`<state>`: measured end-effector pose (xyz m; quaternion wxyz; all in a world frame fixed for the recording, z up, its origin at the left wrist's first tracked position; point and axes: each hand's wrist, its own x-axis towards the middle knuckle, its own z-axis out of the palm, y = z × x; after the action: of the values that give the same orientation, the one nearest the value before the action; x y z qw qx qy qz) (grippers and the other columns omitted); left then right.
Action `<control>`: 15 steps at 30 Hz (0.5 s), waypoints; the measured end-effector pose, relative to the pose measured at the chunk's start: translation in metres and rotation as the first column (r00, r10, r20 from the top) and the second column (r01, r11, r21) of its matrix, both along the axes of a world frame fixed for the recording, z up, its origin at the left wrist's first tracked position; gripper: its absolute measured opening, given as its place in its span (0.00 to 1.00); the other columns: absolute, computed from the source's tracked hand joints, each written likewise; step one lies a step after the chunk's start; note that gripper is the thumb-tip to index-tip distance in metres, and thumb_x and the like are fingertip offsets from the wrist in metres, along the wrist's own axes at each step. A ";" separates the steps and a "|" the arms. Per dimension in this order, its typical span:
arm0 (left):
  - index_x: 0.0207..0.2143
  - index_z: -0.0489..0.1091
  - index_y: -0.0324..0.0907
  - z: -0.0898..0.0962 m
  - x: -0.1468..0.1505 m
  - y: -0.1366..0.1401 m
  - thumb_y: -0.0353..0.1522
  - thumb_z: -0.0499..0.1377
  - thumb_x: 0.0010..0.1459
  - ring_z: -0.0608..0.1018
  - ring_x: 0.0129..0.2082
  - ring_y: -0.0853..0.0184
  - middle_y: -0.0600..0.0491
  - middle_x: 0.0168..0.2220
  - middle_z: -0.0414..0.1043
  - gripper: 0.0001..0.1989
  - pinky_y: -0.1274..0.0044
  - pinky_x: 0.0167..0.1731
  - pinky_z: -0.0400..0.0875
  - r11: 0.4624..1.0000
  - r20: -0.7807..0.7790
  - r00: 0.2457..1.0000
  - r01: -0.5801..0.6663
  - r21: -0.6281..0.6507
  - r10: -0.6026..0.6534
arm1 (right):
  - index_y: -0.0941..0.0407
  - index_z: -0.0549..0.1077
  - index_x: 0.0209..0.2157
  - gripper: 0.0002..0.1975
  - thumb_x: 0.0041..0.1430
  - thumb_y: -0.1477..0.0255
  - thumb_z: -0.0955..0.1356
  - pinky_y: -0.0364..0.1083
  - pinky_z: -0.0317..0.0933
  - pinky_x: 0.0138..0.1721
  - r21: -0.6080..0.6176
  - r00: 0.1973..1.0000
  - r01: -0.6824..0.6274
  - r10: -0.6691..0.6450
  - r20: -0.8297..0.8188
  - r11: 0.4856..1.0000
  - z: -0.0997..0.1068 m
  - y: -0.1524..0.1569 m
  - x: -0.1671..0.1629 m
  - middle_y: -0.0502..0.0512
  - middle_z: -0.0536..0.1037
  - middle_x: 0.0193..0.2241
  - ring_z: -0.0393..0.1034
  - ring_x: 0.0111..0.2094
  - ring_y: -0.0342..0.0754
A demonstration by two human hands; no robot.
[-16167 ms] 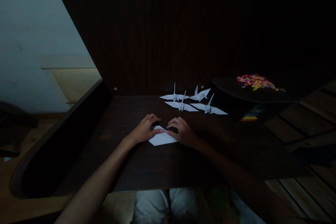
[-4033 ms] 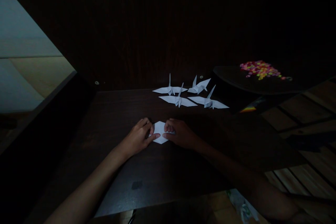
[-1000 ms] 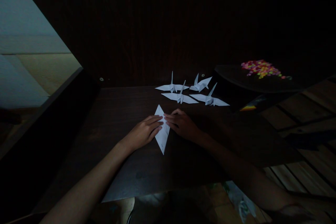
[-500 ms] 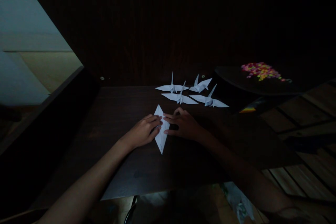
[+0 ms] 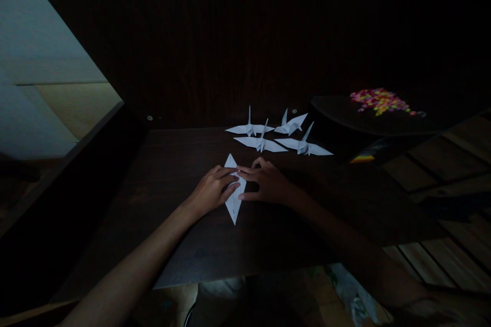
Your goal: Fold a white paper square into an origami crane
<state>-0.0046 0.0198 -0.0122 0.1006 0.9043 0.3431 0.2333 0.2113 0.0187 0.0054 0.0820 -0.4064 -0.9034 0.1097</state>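
Observation:
A white sheet folded into a long diamond (image 5: 233, 210) lies flat on the dark table, one point away from me and one toward me. Stretched across it from the left are the fingers of my left hand (image 5: 214, 186), pressing on its middle. My right hand (image 5: 269, 182) reaches in from the other side, fingers spread, with fingertips on the upper right part and the thumb at the right edge. Fingertips of the two hands come close together or touch over the paper, hiding part of its centre. Several white paper cranes (image 5: 261, 143) stand just beyond.
A dark curved shelf (image 5: 333, 112) at the right bears a heap of small colourful pieces (image 5: 379, 100). Behind the cranes rises a dark panel (image 5: 215, 61). A low side board (image 5: 76, 168) borders the left. Wooden slats (image 5: 429, 265) show at the lower right.
My left fingers have slid slightly up and right over the folded paper, nearer the right fingertips. The whole view has shifted a little; the cranes stay put.

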 end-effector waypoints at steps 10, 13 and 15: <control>0.47 0.75 0.42 -0.001 -0.006 -0.003 0.43 0.60 0.57 0.72 0.52 0.56 0.45 0.56 0.68 0.19 0.61 0.53 0.65 0.997 0.005 1.000 -0.019 -0.074 0.019 | 0.53 0.59 0.63 0.40 0.53 0.50 0.68 0.62 0.52 0.49 -0.007 1.000 -0.004 0.004 -0.031 1.000 -0.003 -0.005 0.002 0.56 0.61 0.63 0.55 0.54 0.65; 0.48 0.74 0.42 0.000 -0.007 -0.002 0.44 0.60 0.57 0.71 0.52 0.56 0.45 0.55 0.69 0.21 0.62 0.53 0.66 0.997 -0.004 1.000 0.000 -0.075 -0.001 | 0.56 0.56 0.64 0.44 0.51 0.49 0.68 0.63 0.51 0.50 -0.004 0.999 -0.025 0.025 -0.037 1.000 -0.004 -0.006 0.003 0.58 0.59 0.63 0.54 0.55 0.66; 0.48 0.74 0.42 0.002 -0.008 -0.001 0.44 0.60 0.57 0.71 0.52 0.56 0.45 0.55 0.68 0.21 0.62 0.53 0.67 0.998 -0.014 1.000 0.017 -0.068 -0.018 | 0.57 0.54 0.65 0.46 0.50 0.49 0.69 0.63 0.50 0.50 -0.011 0.998 -0.035 0.034 -0.048 0.999 -0.004 -0.007 0.003 0.59 0.58 0.64 0.53 0.55 0.67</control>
<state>-0.0125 0.0183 -0.0104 0.1307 0.9051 0.3434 0.2139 0.2148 0.0117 0.0010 0.0994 -0.3885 -0.9074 0.1261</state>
